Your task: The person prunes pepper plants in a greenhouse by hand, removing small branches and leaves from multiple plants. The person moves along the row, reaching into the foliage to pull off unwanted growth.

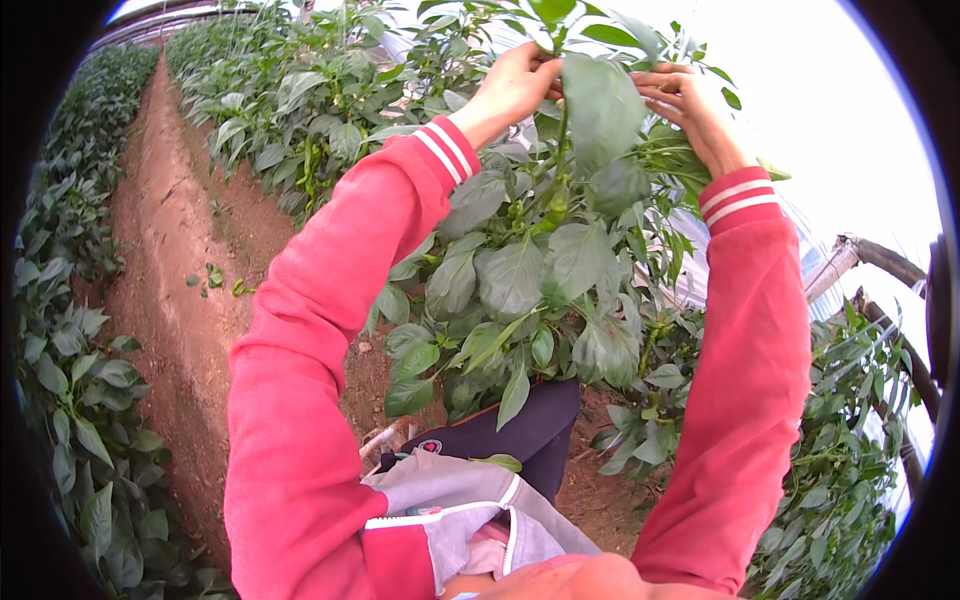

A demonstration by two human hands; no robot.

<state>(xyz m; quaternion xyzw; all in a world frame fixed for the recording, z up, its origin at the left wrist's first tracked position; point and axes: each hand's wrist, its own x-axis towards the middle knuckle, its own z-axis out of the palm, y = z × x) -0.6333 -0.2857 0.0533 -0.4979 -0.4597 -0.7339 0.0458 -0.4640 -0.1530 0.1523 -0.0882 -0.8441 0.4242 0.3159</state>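
A tall pepper plant [517, 270] with broad green leaves stands before me. Both my arms are raised to its top. My left hand [517, 82] is curled at the upper stem, thumb and fingers bent against it. From the other side my right hand [694, 109] reaches in, its fingers running behind a large leaf [602, 109] that hides their tips. What the right fingers touch cannot be seen. Below the hands, a green pepper [553, 215] hangs among the leaves.
Rows of pepper plants [82, 420] flank a bare soil path [169, 262] on the left. Plant scraps [215, 276] lie on the path. Pale plastic sheeting [810, 90] and a pole [832, 270] rise on the right. My dark trouser leg [525, 435] is close under the plant.
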